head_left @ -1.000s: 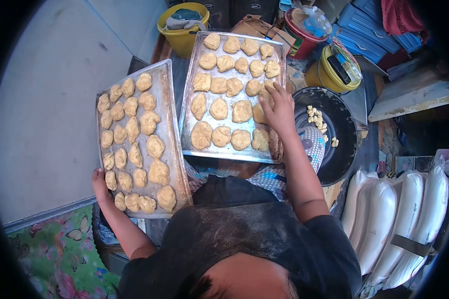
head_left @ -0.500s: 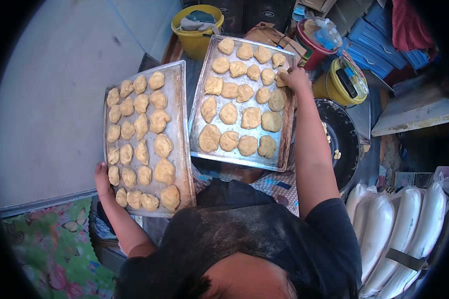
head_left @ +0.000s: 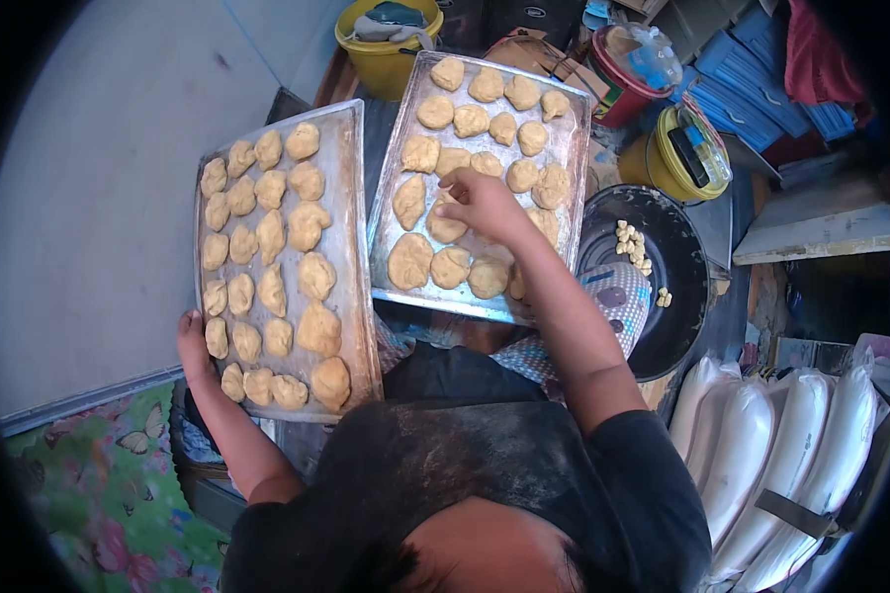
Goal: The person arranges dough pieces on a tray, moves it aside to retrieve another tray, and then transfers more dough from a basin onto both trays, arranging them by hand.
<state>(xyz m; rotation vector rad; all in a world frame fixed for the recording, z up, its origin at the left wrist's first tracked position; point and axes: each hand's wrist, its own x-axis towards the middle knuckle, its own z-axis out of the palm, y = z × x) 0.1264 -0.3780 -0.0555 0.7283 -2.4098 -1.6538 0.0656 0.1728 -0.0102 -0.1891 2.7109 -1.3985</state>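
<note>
Rows of pale dough pieces lie on two metal trays. My left hand (head_left: 194, 341) is at the outer left edge of the left tray (head_left: 351, 247), near its lower corner; its fingers are mostly hidden by the tray. Over the middle of the right tray (head_left: 579, 119) is my right hand (head_left: 480, 203), thumb and fingers curved apart above a dough piece (head_left: 447, 225). Nothing shows between those fingers. The hand and forearm partly hide several dough pieces on the lower right of this tray.
A black round pan (head_left: 697, 267) with small dough bits is right of the right tray. Beyond are yellow buckets (head_left: 391, 69), a red bucket (head_left: 618, 104) and blue drawers (head_left: 752, 89). Plastic-wrapped white bundles (head_left: 742, 425) stand at lower right. A pale panel (head_left: 99, 198) is at left.
My right hand has left the right tray's right edge and moved left and down over its dough pieces. The pan is more exposed, and the dough bits in it show better.
</note>
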